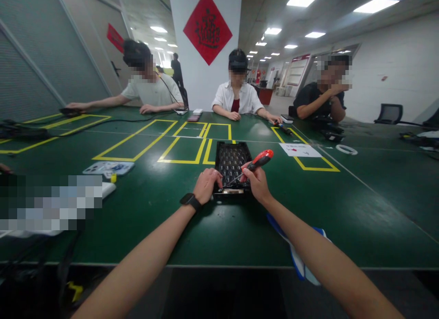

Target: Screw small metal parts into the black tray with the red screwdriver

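Note:
A black rectangular case [219, 156] with rows of shiny shapes inside lies on the table in front of me. My left hand [206, 185], wearing a dark watch, grips its near left corner with bent fingers. In my right hand [256, 181] is a screwdriver [262, 159] with a red and black handle. Its thin shaft slants down to the left, and the tip is over the near end of the case, by a pale metallic strip [233, 191]. Whether the tip touches anything is too small to tell.
Yellow tape rectangles mark the green table [154, 232]. A patterned phone [109, 168] lies left, a printed sheet [299, 150] and a tape roll [346, 149] right. A blue-and-white item [297, 259] hangs over the near edge beneath my right forearm. Three people sit opposite.

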The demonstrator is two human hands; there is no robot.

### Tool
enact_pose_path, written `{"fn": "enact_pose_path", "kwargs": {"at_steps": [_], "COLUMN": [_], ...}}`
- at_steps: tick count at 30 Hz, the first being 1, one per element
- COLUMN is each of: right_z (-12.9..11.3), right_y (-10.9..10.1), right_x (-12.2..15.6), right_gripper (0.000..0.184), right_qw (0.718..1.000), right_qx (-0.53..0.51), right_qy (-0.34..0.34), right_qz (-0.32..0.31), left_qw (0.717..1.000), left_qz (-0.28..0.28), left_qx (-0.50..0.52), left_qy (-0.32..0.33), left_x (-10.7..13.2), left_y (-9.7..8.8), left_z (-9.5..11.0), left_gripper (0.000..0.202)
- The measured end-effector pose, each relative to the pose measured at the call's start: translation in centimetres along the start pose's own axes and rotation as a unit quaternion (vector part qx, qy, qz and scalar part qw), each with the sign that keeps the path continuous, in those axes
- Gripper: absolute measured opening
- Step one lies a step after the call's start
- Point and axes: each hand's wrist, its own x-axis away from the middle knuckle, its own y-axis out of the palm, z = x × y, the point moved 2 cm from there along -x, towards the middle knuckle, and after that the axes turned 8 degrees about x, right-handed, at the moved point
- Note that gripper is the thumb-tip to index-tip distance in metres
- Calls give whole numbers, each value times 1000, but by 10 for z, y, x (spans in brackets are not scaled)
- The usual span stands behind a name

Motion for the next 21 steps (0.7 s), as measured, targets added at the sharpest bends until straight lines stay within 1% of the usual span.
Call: {"fn": "enact_pose_path", "kwargs": {"at_steps": [6, 13, 21], "right_z": [-1, -1, 0], "right_y": [1, 0, 0], "right_x": [0, 0, 0], "right_gripper": [17, 18, 17], "right_qw": [1000, 1000, 1000], "right_qx": [-6, -7, -9], "right_qy": [-3, 2, 2], "right_qz": [1, 2, 0], "left_qw": [1000, 1000, 1000], "left_qz": [-3, 0, 15], "left_qx": [-10, 1, 15], "left_qy": [-2, -3, -7], "left_x": [0, 1, 3], "left_y": [1, 1, -1], "left_z": [-1, -3, -1], "left_gripper": [65, 66, 68]}}
